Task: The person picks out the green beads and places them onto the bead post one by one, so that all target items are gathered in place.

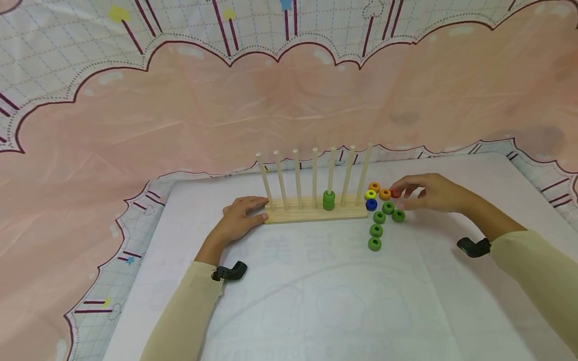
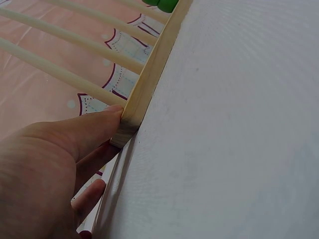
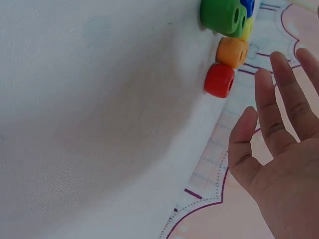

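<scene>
A wooden peg stand (image 1: 293, 215) with several upright rods stands on the table. My left hand (image 1: 241, 216) holds its left end, with the thumb on the base and other fingers around the end, as the left wrist view shows (image 2: 45, 164). Green beads (image 1: 329, 200) are stacked on one rod. Beyond the stand's right end, my right hand (image 1: 433, 193) is beside a red bead (image 1: 395, 193). In the right wrist view its fingers are spread and loosely straight, apart from the red bead (image 3: 219, 80); nothing is held.
Left of the red bead lie orange beads (image 1: 385, 194), a yellow bead (image 1: 371, 194) and a blue bead (image 1: 371, 204). Several loose green beads (image 1: 376, 230) trail toward the front. A white sheet (image 1: 316, 291) covers the table; a patterned pink cloth (image 1: 271, 100) hangs behind.
</scene>
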The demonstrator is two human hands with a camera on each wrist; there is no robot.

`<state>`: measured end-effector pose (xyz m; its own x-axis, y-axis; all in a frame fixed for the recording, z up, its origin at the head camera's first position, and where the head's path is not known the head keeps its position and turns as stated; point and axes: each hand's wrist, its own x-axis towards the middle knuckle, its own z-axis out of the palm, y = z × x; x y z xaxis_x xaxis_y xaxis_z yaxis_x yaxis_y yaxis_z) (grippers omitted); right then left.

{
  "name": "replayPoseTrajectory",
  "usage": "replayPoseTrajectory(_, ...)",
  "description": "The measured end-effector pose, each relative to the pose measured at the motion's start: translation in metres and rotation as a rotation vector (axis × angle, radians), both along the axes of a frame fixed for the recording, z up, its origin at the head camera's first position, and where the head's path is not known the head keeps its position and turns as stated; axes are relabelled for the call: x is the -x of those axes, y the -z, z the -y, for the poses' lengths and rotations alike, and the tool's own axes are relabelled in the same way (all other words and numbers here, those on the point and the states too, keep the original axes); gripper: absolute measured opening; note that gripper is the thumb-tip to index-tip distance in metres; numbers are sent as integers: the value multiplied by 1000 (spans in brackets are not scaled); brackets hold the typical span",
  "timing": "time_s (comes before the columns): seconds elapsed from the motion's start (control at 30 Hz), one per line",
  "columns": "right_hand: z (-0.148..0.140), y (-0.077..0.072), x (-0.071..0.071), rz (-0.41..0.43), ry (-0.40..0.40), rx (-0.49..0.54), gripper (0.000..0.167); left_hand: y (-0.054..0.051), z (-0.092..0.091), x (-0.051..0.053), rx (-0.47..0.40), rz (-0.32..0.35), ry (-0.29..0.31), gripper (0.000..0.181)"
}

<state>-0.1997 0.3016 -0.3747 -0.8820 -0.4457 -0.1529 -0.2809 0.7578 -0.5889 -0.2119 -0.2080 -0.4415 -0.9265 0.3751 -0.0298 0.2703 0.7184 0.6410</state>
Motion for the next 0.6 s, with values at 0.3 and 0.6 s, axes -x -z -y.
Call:
replayPoseTrajectory(0.3, -6, 11, -2, 49, -9, 5, 43, 2, 1, 0, 6, 2, 1, 53)
replayPoseTrajectory(0.6, -10, 20, -2, 113, -39, 27, 40, 2, 1, 0, 5, -6, 1, 53)
